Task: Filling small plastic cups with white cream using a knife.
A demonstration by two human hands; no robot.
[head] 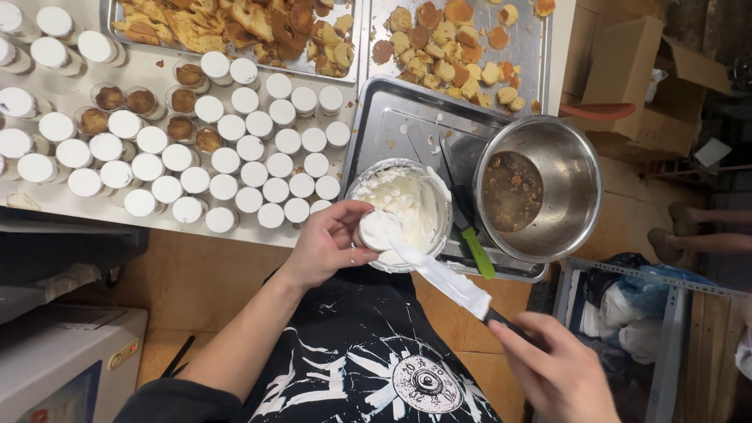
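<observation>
left hand [329, 243]: closed around one small clear dessert cup [374, 233], held over the near rim of the cream bowl. fingers wrap the cup's side; thumb sits below it.
right hand [558, 374]: gripped on the dark handle of a long palette knife [439, 274], close to the body, well out to the right of the left hand.
palette knife: blade coated in white cream, running up and left from the right hand; its tip lies flat across the mouth of the held cup.
held cup: top covered with cream, the blade touching it. judged as being levelled, not yet set down.
cream bowl [427, 205]: just beyond the left hand, standing in a steel tray [392, 129]. still holds a good amount of whipped cream [403, 196], with smears up its wall.
finished cups [258, 157]: a large block on the table beyond and to the left of the left hand, tops white and level. judged done.
unfilled cups [141, 100]: a few farther left, showing brown cake and no cream. judged as the work left.
steel mixing bowl [540, 184]: beyond the right hand, holding brown liquid and crumbs.
green-handled knife [470, 235]: lying in the tray between the two bowls.
cake trays [462, 47]: farthest from both hands, loaded with cake offcuts.
progress: judged well past halfway; most visible cups are topped.
</observation>
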